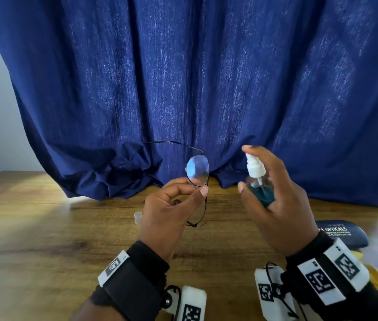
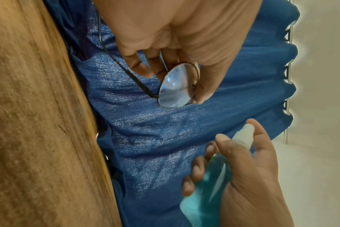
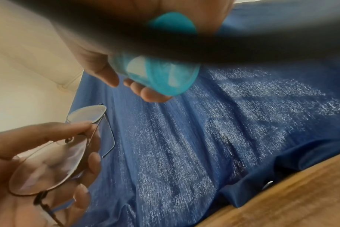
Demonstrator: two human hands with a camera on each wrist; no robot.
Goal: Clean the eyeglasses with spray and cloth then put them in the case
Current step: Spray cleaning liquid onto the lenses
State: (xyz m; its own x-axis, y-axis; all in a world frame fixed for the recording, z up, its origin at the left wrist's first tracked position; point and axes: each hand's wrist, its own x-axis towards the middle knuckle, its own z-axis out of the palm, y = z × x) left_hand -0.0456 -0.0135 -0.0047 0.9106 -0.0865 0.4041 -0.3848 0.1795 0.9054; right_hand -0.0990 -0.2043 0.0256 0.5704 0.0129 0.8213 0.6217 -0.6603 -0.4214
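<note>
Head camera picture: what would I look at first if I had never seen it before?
Probably the big blue curtain filling the whole back and bunching on the wooden table. Next, in the middle, the left hand pinches the glasses up in the air, while the right hand beside it grips a spray bottle of blue liquid, one finger on top of the white nozzle.

Head view: soft daylight from left, bright patch on wooden table [image 1: 32,218] at lower left; curtain [image 1: 183,77] bows with wide-angle distortion. Right wrist view: dark blurred band across top. Left wrist view: pale halo at right edge.
</note>
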